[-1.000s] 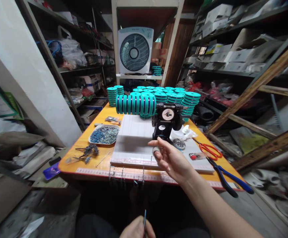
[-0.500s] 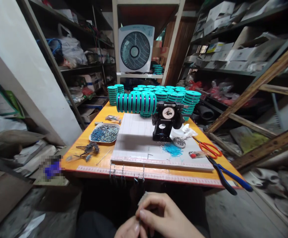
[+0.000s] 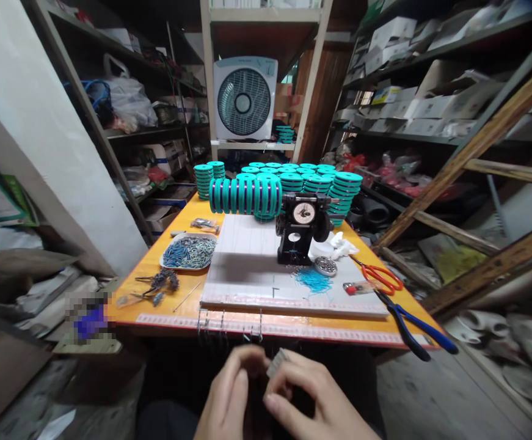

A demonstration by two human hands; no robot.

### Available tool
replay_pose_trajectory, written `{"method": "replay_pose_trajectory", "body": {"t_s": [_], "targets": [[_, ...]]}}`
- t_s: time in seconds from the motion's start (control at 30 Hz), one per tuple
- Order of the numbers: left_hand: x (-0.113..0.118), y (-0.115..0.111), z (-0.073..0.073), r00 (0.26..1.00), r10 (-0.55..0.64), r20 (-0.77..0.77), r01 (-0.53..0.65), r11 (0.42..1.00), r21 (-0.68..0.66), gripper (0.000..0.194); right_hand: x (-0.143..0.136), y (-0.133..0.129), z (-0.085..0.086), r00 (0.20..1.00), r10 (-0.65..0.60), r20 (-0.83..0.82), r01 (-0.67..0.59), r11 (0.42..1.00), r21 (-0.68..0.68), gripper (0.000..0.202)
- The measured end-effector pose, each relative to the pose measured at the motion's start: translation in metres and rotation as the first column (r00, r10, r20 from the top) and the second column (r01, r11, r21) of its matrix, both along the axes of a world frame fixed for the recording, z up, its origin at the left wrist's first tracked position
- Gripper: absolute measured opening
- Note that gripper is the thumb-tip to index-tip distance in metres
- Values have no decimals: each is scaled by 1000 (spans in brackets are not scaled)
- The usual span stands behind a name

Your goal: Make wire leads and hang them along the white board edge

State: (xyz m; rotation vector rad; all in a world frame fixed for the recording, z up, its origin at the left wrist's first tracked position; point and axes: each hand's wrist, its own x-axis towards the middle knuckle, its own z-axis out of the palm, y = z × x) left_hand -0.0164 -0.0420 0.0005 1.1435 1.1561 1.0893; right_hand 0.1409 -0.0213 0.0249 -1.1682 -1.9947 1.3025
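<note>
Just past the table's front edge, over my dark lap, my left hand is held with fingers curled inward; whatever they hold, if anything, is hidden. Beside it my right hand is closed, with a small grey piece like folded cloth sticking out by its index finger. The left fingertips reach close to this piece; whether they touch it I cannot tell. Several thin metal hooks hang from the table edge in front of the hands. A white board lies on the table beyond.
A black winding device stands on the board, with teal spools on its shaft. More teal spools are stacked behind. Around lie a tray of small tubes, light-blue pieces, a metal-bits dish, orange-handled scissors and blue-handled pliers.
My hands have come apart from their pinch together. The left hand has risen and shows more fully, and the grey piece is more visible. The whole view has shifted slightly.
</note>
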Motion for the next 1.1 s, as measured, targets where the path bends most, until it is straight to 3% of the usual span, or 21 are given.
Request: {"method": "replay_pose_trajectory", "body": {"t_s": [0.03, 0.13, 0.2, 0.27, 0.33, 0.4, 0.5, 0.57, 0.73, 0.87, 1.0, 1.1], "targets": [[2, 11, 13, 999, 35, 37, -37, 998, 49, 39, 3, 0, 5, 997, 16, 80, -21, 998, 64, 20], [16, 48, 46, 933, -82, 349, 66, 996, 59, 43, 13, 10, 20, 965, 41, 258, -93, 977, 191, 17], [25, 68, 58, 882, -146, 449, 168, 986, -11, 39, 21, 26, 32, 957, -68, 283, -8, 966, 259, 22], [30, 82, 61, 868, -193, 458, 232, 972, -30, 32, 27, 49, 46, 960, -236, 151, 198, 952, 232, 31], [31, 89, 58, 874, -215, 435, 249, 968, -22, 28, 29, 75, 61, 954, -282, -100, 280, 959, -35, 47], [31, 90, 56, 890, -207, 407, 228, 974, -4, 27, 25, 97, 71, 928, -203, -313, 94, 939, -331, 55], [31, 83, 55, 910, -175, 376, 182, 983, 18, 30, 12, 116, 76, 848, -158, -505, -167, 825, -540, 47], [30, 76, 55, 899, -169, 405, 180, 984, 9, 30, 3, 121, 73, 788, -246, -565, -162, 802, -575, 38], [28, 52, 37, 789, -190, 584, 307, 946, -107, 30, -7, 127, 65, 670, -392, -630, -41, 828, -559, 36], [25, 37, 19, 745, -141, 652, 330, 927, -176, 29, -5, 129, 65, 674, -397, -623, -50, 817, -575, 35], [22, 28, 11, 704, -137, 697, 424, 869, -257, 31, -4, 128, 65, 678, -397, -619, -50, 815, -577, 36], [21, 23, 7, 701, -117, 703, 411, 872, -265, 33, -4, 128, 66, 688, -393, -610, -51, 812, -581, 37]]}}
